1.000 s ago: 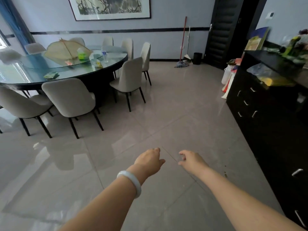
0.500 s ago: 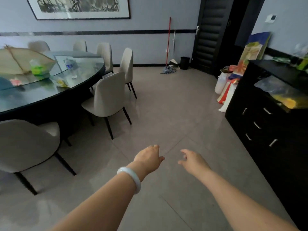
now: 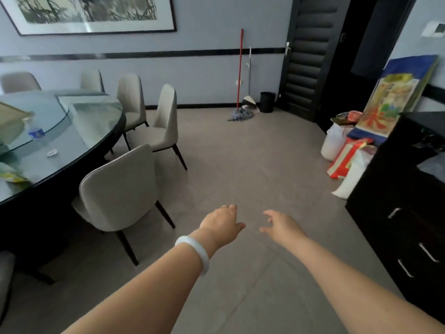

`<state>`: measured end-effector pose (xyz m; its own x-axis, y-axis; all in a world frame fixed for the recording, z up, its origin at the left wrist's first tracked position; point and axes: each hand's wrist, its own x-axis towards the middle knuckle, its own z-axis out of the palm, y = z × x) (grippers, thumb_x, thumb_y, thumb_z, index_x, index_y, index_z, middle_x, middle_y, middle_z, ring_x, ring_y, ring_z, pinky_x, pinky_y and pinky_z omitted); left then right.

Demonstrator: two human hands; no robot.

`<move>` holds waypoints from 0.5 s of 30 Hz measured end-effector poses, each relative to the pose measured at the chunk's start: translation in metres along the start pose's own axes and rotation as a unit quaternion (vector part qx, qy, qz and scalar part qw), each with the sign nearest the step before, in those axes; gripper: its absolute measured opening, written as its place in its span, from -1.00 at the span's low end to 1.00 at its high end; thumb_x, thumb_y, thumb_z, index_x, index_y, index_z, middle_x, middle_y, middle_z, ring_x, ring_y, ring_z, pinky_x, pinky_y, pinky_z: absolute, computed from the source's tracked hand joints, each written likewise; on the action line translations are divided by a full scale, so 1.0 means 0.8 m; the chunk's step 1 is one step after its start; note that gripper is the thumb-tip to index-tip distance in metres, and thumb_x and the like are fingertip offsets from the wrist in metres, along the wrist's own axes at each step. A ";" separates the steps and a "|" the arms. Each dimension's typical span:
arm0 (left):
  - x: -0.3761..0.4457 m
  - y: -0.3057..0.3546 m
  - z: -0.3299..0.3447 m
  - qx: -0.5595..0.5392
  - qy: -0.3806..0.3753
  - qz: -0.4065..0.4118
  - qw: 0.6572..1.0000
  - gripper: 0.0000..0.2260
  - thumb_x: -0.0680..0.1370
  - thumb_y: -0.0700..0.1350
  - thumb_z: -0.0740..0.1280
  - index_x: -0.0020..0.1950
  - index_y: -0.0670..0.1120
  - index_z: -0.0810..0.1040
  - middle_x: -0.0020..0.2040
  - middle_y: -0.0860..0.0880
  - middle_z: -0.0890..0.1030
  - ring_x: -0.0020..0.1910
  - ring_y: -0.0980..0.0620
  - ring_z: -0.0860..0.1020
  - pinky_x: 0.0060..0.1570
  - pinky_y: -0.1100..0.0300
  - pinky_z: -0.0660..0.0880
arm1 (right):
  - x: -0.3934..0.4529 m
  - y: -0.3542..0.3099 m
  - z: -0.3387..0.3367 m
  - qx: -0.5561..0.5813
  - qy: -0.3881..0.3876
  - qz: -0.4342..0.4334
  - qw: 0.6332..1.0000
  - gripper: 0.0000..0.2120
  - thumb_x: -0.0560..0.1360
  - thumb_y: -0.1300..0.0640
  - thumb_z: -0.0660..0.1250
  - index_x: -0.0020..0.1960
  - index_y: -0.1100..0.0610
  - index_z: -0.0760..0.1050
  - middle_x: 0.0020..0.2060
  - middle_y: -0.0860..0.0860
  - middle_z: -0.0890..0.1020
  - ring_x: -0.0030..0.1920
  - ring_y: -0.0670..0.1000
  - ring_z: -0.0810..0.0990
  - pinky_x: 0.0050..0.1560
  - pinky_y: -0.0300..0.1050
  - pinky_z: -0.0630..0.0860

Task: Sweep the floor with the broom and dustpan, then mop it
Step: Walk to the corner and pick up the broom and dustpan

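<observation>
A mop (image 3: 239,68) with a red handle leans on the far wall, its blue-grey head spread on the tiled floor (image 3: 240,169). Beside it stands a pale-handled broom with a dustpan (image 3: 249,102). Both my arms reach forward over the floor, far short of these tools. My left hand (image 3: 222,224), with a white bangle on the wrist, hangs with fingers loosely curled and holds nothing. My right hand (image 3: 280,224) is relaxed, fingers slightly spread, also holding nothing.
A round glass-topped table (image 3: 79,143) with several beige chairs (image 3: 120,189) fills the left. A black cabinet (image 3: 397,201) lines the right, with bags (image 3: 346,160) and a painting beside it. A small black bin (image 3: 267,101) and a dark door (image 3: 310,56) are at the back.
The view has advanced toward the far wall and turned right; the mop, broom and door are nearer and larger. Both hands keep the same outstretched pose.
</observation>
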<state>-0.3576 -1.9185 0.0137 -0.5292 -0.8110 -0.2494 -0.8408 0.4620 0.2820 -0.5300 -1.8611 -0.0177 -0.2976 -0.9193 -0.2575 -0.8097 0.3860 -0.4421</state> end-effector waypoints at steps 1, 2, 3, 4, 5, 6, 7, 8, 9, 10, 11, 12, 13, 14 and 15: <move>0.039 -0.003 -0.017 0.000 0.005 0.000 1.000 -0.51 0.59 0.11 0.24 0.42 -0.14 0.29 0.34 -0.16 0.43 0.33 -0.16 0.43 0.28 -0.04 0.40 | 0.041 -0.005 -0.016 -0.003 -0.001 -0.002 1.000 -0.44 0.50 0.01 0.38 0.44 0.10 0.33 0.30 0.09 0.52 0.30 0.09 0.48 0.23 -0.15 0.38; 0.077 -0.007 -0.033 0.001 0.008 0.001 1.000 -0.50 0.59 0.12 0.24 0.42 -0.14 0.29 0.34 -0.16 0.43 0.33 -0.16 0.43 0.28 -0.05 0.40 | 0.081 -0.011 -0.029 -0.004 -0.002 -0.002 1.000 -0.44 0.50 0.01 0.38 0.44 0.10 0.34 0.30 0.09 0.52 0.30 0.09 0.48 0.23 -0.15 0.38; 0.115 -0.011 -0.048 0.002 0.009 0.000 1.000 -0.50 0.59 0.12 0.24 0.42 -0.14 0.29 0.34 -0.17 0.43 0.32 -0.17 0.43 0.28 -0.05 0.40 | 0.120 -0.016 -0.041 -0.004 -0.003 -0.001 1.000 -0.44 0.49 0.01 0.39 0.44 0.10 0.34 0.30 0.09 0.52 0.30 0.09 0.49 0.23 -0.15 0.39; 0.153 -0.014 -0.060 0.002 0.008 -0.001 1.000 -0.50 0.59 0.12 0.24 0.42 -0.14 0.29 0.34 -0.17 0.44 0.32 -0.17 0.43 0.28 -0.06 0.40 | 0.159 -0.019 -0.052 -0.001 -0.005 0.000 1.000 -0.43 0.48 0.00 0.40 0.44 0.09 0.35 0.29 0.09 0.53 0.29 0.08 0.50 0.22 -0.15 0.40; 0.192 -0.019 -0.071 0.001 0.005 -0.002 1.000 -0.50 0.59 0.12 0.24 0.42 -0.14 0.29 0.33 -0.17 0.44 0.32 -0.17 0.43 0.28 -0.06 0.39 | 0.198 -0.023 -0.061 0.000 -0.007 0.000 1.000 -0.43 0.48 0.00 0.40 0.43 0.09 0.36 0.28 0.08 0.54 0.28 0.08 0.51 0.22 -0.16 0.41; 0.232 -0.025 -0.080 0.000 0.002 -0.002 1.000 -0.50 0.59 0.12 0.24 0.42 -0.14 0.29 0.34 -0.17 0.43 0.32 -0.17 0.43 0.28 -0.06 0.39 | 0.240 -0.026 -0.069 0.000 -0.006 0.000 1.000 -0.44 0.47 0.00 0.41 0.43 0.08 0.36 0.28 0.08 0.55 0.28 0.08 0.51 0.21 -0.16 0.42; 0.274 -0.031 -0.088 0.001 0.000 0.000 1.000 -0.50 0.59 0.12 0.24 0.42 -0.15 0.29 0.34 -0.17 0.43 0.32 -0.17 0.43 0.29 -0.06 0.39 | 0.282 -0.027 -0.077 -0.001 -0.004 0.000 1.000 -0.44 0.47 0.01 0.41 0.43 0.08 0.37 0.27 0.08 0.55 0.27 0.07 0.51 0.21 -0.15 0.42; 0.316 -0.037 -0.097 0.003 -0.002 0.003 1.000 -0.50 0.59 0.11 0.24 0.42 -0.15 0.29 0.34 -0.17 0.44 0.32 -0.17 0.43 0.29 -0.05 0.38 | 0.325 -0.029 -0.086 -0.001 -0.003 -0.001 1.000 -0.45 0.47 0.02 0.41 0.43 0.08 0.37 0.27 0.07 0.54 0.27 0.07 0.51 0.21 -0.15 0.42; 0.361 -0.045 -0.105 0.005 -0.004 0.007 1.000 -0.50 0.59 0.11 0.24 0.42 -0.15 0.29 0.34 -0.17 0.43 0.33 -0.17 0.43 0.29 -0.05 0.38 | 0.370 -0.031 -0.094 -0.002 0.000 -0.001 1.000 -0.45 0.47 0.03 0.41 0.42 0.07 0.37 0.27 0.07 0.54 0.27 0.08 0.51 0.20 -0.15 0.42; 0.407 -0.054 -0.115 0.006 -0.004 0.011 1.000 -0.50 0.59 0.11 0.24 0.42 -0.15 0.30 0.34 -0.17 0.43 0.33 -0.17 0.43 0.29 -0.05 0.38 | 0.414 -0.032 -0.101 -0.002 0.002 0.002 1.000 -0.45 0.47 0.04 0.41 0.42 0.07 0.36 0.27 0.07 0.54 0.27 0.08 0.51 0.20 -0.15 0.42; 0.454 -0.064 -0.126 0.007 -0.002 0.016 1.000 -0.50 0.59 0.11 0.24 0.41 -0.15 0.30 0.34 -0.17 0.43 0.33 -0.17 0.43 0.29 -0.05 0.38 | 0.460 -0.035 -0.109 -0.005 0.006 0.006 1.000 -0.45 0.47 0.03 0.41 0.42 0.07 0.36 0.27 0.07 0.54 0.26 0.08 0.51 0.19 -0.15 0.42; 0.501 -0.075 -0.140 0.006 0.000 0.018 1.000 -0.50 0.59 0.11 0.24 0.41 -0.15 0.30 0.34 -0.17 0.43 0.33 -0.17 0.43 0.29 -0.04 0.38 | 0.507 -0.038 -0.118 -0.009 0.007 0.011 1.000 -0.44 0.47 0.02 0.41 0.43 0.06 0.36 0.27 0.07 0.54 0.27 0.08 0.51 0.19 -0.15 0.41; 0.547 -0.084 -0.155 0.003 -0.002 0.019 1.000 -0.50 0.59 0.11 0.24 0.41 -0.15 0.30 0.34 -0.17 0.43 0.33 -0.18 0.42 0.29 -0.03 0.38 | 0.551 -0.042 -0.128 -0.011 0.005 0.017 1.000 -0.44 0.47 0.01 0.41 0.43 0.07 0.36 0.28 0.07 0.53 0.27 0.08 0.51 0.20 -0.15 0.41; 0.593 -0.092 -0.172 0.002 -0.003 0.022 1.000 -0.50 0.59 0.11 0.24 0.41 -0.15 0.30 0.34 -0.18 0.43 0.32 -0.18 0.43 0.29 -0.03 0.38 | 0.595 -0.047 -0.140 -0.011 0.004 0.024 1.000 -0.43 0.47 0.00 0.40 0.43 0.07 0.35 0.28 0.08 0.53 0.28 0.07 0.50 0.20 -0.16 0.40; 0.638 -0.098 -0.191 0.004 -0.002 0.025 1.000 -0.51 0.59 0.11 0.24 0.41 -0.15 0.30 0.34 -0.18 0.43 0.32 -0.18 0.43 0.29 -0.02 0.39 | 0.637 -0.052 -0.155 -0.013 0.005 0.027 1.000 -0.44 0.48 -0.01 0.40 0.43 0.08 0.35 0.28 0.08 0.53 0.28 0.07 0.50 0.20 -0.17 0.40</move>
<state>-0.5442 -2.4237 0.0057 -0.5719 -0.7846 -0.2395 -0.8137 0.5056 0.2868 -0.7106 -2.3552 -0.0243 -0.3464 -0.8975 -0.2729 -0.8047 0.4338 -0.4052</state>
